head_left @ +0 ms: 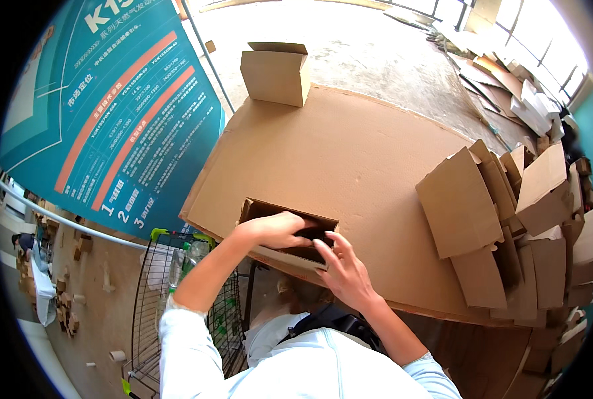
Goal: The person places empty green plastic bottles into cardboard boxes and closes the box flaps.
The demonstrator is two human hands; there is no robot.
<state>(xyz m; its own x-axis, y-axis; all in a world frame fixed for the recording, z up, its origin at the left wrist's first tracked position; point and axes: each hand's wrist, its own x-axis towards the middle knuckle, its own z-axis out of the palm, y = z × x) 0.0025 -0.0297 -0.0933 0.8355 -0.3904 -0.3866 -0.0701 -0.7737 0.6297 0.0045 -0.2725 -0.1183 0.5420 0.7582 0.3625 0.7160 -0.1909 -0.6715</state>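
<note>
A small open cardboard box point(280, 262) sits at the near edge of the big cardboard sheet or carton top point(323, 146) in front of me. Over its left side reaches my left hand point(276, 230), with the fingers stretched out and apart, their tips partly lost in the dark inside. At the near right corner of the box is my right hand point(344, 271). Its fingers bend over the rim into the opening and its thumb lies against the outer near wall. Whatever the box contains is too dark to make out.
Another open box point(275, 76) stands at the far left corner. Several opened boxes point(466, 203) lean in a pile at the right. A teal printed board point(123, 113) rises at the left, above a wire shopping cart point(153, 279) holding plastic bottles. Scrap cardboard point(499, 76) lies by the windows.
</note>
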